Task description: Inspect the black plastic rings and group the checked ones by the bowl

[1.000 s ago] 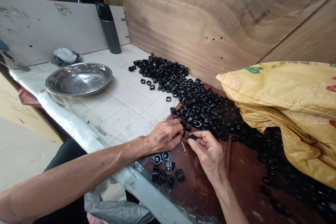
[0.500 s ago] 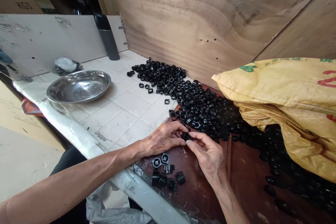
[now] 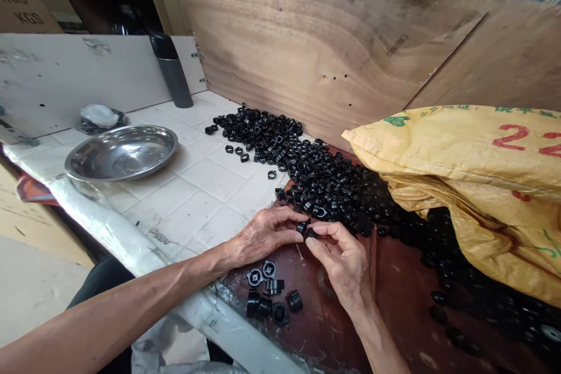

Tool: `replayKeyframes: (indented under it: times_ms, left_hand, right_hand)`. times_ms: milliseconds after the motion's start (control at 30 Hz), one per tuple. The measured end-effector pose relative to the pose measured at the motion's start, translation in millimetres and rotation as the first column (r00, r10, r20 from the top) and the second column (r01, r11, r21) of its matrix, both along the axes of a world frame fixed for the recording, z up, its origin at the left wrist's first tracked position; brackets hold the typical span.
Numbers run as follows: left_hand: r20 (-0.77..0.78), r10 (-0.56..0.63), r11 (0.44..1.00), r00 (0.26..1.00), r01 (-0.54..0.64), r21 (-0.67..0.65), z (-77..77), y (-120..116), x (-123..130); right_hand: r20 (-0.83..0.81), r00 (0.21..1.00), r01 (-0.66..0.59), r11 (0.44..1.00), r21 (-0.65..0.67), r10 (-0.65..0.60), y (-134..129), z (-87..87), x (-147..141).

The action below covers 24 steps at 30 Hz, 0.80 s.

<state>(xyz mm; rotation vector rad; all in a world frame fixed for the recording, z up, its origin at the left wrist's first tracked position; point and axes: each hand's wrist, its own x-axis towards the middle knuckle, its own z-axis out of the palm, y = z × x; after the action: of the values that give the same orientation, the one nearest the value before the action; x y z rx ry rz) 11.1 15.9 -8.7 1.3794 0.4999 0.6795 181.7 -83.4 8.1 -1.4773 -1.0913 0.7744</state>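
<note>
The person's left hand [image 3: 263, 238] and right hand [image 3: 342, 263] meet just above a brown board [image 3: 333, 327], their fingertips closed together on a small black ring [image 3: 307, 229]; it may be two rings pressed together, as the fingers hide too much to tell. The left hand comes in across the edge of a white tiled counter [image 3: 205, 210], curled around its side of the piece; the right hand comes up from below, with thumb and forefinger pinching the other side, and neither hand is open. Directly below the hands, apart from everything else, sit seven black parts [image 3: 267, 295] on the board, some upright, some on their sides, two showing spoked faces. Just beyond the fingertips begins a heap of black rings [image 3: 333, 193], which runs back across the tiles towards a plywood wall [image 3: 315, 52]; a few strays lie loose beside it on the tiles. More rings spill from the mouth of a yellow woven sack [image 3: 473, 175] across the right of the board. Further left on the counter rests a shallow steel bowl [image 3: 120, 153], with a plastic bag [image 3: 100, 118] behind it; a dark flask [image 3: 172, 70] stands upright in the corner by the wall.
</note>
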Motion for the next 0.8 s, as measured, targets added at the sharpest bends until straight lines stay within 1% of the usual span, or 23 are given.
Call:
replayKeyframes:
  times_ms: [67,133,233,333,433,567,633,700,800]
  left_hand:
    - [0.007,-0.001,1.000,1.000,0.001,-0.015,-0.8,-1,0]
    - [0.023,0.010,0.999,1.000,-0.009,-0.033,-0.1,-2,1]
    - [0.072,0.033,0.997,0.997,-0.028,-0.074,2.6,-5,2]
    - [0.093,0.023,0.990,0.995,-0.010,-0.141,4.2,-6,3]
    - [0.089,0.015,0.982,0.996,0.002,-0.191,3.7,-6,2]
    - [0.080,0.011,0.976,0.997,0.006,-0.216,4.0,-8,5]
    - [0.085,0.014,0.977,0.996,0.004,-0.212,5.1,-10,6]
    - [0.098,0.021,0.984,0.995,-0.004,-0.178,6.2,-9,4]
    - [0.075,0.033,0.997,0.997,-0.027,-0.073,8.4,-4,-7]
  right_hand:
    - [-0.064,0.998,0.000,0.999,0.052,0.003,1,2.4,-1]
    - [-0.086,0.996,0.013,0.997,0.079,-0.006,2,4.8,-2]
    - [-0.090,0.996,0.031,0.998,0.046,-0.027,2,7.6,-2]
    - [-0.095,0.994,0.053,0.999,-0.007,-0.054,3,8.5,-3]
    - [-0.072,0.995,0.069,0.997,-0.019,-0.070,3,7.3,-5]
    - [0.009,0.998,0.066,0.998,0.015,-0.066,-1,5.8,-7]
    - [0.053,0.996,0.064,0.998,0.021,-0.065,-2,5.5,-6]
    - [0.079,0.995,0.052,0.998,0.021,-0.054,-1,3.8,-3]
    - [0.093,0.995,0.041,0.999,0.030,-0.044,7,-0.4,-2]
